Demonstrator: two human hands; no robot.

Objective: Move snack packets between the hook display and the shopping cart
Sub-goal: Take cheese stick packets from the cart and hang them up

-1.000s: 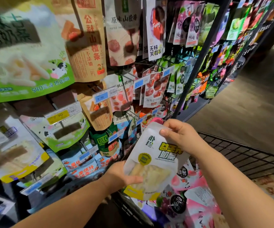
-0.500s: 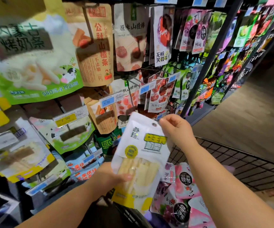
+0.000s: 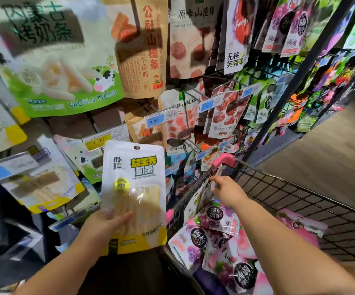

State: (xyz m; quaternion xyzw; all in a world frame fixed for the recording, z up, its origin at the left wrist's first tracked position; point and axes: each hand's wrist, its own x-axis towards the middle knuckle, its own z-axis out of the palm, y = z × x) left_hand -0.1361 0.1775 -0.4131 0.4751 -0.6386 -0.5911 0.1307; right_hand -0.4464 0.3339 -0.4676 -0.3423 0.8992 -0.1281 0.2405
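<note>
Facing a hook display (image 3: 294,86) crowding the left side and top of the view: black metal uprights and thin wire hooks carrying glossy flat pouches in overlapping rows. Hanging largest at its top left corner, a green-and-white pouch (image 3: 51,60) printed with pale sticks and a cow; just beside it, a matte brown pouch (image 3: 142,50) with red lettering.

Standing at lower right, near the display's foot, a shopping cart (image 3: 300,201) of dark wire mesh with a pink corner cap (image 3: 224,159). Holding a heap of shiny purple grape packets (image 3: 217,216), with pink packets (image 3: 300,224) toward its far side.

Reaching forward from the bottom edge, both bare forearms.

Gripping the lower half of a snack packet (image 3: 133,188) with the left hand (image 3: 106,222), thumb lying across the clear window, fingers hidden behind. Holding it upright before the display's lower rows, left of the cart's rim and outside the cart. Showing a white top with a round hang hole, a transparent middle over pale sticks, and a yellow bottom band.

Stretching the right hand (image 3: 227,189) palm-down to the cart's near left edge, fingertips touching the tops of packets standing against the mesh. Cannot tell whether pinching one or only resting there.

Capping the hook ends, small flat price tags: a blue tag (image 3: 154,119) reading 9.90, a yellow tag (image 3: 97,141) reading 7.90.
</note>
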